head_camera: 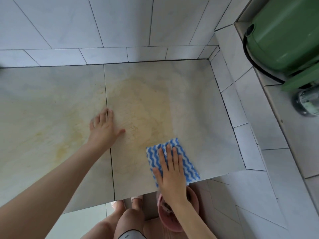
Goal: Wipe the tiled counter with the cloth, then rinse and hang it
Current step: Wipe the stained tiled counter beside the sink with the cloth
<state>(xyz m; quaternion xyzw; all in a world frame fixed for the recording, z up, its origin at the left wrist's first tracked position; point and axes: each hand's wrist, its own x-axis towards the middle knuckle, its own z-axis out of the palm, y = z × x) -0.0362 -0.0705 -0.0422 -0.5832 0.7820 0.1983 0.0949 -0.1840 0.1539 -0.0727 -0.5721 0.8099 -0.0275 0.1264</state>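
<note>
The right hand (170, 171) pressed flat, fingers spread, on the blue-and-white wavy striped cloth (188, 164) to rub the pale tiled counter (198, 104), while the left hand (103, 128) lay open and empty, probably for balance.

Two hands (103, 129), one cloth (187, 163), one basin (161, 216)

**Colours on my feed**

I see a cloth (172, 159) with blue and white wavy stripes, a pale grey tiled counter (51, 109) with a yellowish stain (138, 107), whitish wall tiles (120, 23), a green appliance (284, 37) and a pink basin (172, 219).
</note>
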